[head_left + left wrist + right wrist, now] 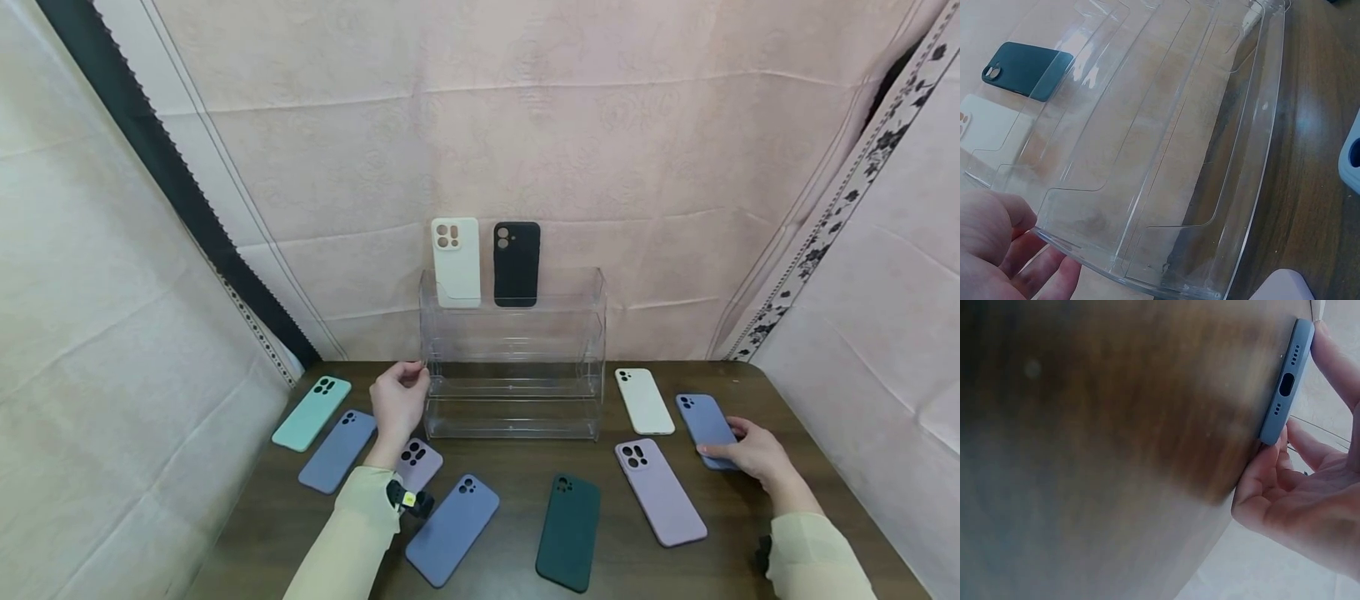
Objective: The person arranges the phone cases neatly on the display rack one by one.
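Observation:
A clear tiered display rack point(517, 387) stands at the back of the table. My left hand point(400, 400) pinches its left side edge; in the left wrist view the thumb and fingers point(1019, 250) lie on either side of that edge. On the top tier lean a white phone case point(456, 260) and a black phone case point(517, 260). Over on the right, my right hand point(753, 454) grips a blue phone case point(703, 425) by its long sides. In the right wrist view, that case's bottom end point(1287, 384) with its port cutout faces the camera.
Left of the rack lie a mint case point(311, 414), a blue case point(337, 452) and a lilac case point(420, 464) partly behind the left wrist. In front are another blue case point(452, 531) and a dark green case point(568, 533). A lilac case point(662, 493) and white case point(645, 402) lie right.

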A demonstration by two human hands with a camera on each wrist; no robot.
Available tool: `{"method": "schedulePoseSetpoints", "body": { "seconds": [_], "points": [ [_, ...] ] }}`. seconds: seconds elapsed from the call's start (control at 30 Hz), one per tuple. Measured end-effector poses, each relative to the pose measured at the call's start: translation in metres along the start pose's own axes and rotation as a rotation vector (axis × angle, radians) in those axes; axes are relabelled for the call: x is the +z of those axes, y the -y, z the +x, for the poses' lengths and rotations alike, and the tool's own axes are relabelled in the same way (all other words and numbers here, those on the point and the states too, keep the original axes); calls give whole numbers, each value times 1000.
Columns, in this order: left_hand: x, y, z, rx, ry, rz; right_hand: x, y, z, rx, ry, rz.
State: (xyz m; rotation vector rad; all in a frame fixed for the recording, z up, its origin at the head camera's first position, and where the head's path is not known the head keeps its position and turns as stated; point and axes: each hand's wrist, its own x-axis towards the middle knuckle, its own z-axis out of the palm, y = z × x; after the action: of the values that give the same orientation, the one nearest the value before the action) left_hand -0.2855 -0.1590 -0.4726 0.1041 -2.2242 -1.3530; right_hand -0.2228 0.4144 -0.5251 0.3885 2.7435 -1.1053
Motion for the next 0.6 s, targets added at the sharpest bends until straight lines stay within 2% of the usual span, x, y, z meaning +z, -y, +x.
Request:
{"method": "schedulePoseSetpoints", "body": {
  "seconds": [0.4,0.6],
  "points": [
    [-1,-1,0,6,-8,-4,-2,6,2,15,18,-1],
    [-1,-1,0,-10,-3,-1,-2,7,3,18,21,-28]
  ]
}}
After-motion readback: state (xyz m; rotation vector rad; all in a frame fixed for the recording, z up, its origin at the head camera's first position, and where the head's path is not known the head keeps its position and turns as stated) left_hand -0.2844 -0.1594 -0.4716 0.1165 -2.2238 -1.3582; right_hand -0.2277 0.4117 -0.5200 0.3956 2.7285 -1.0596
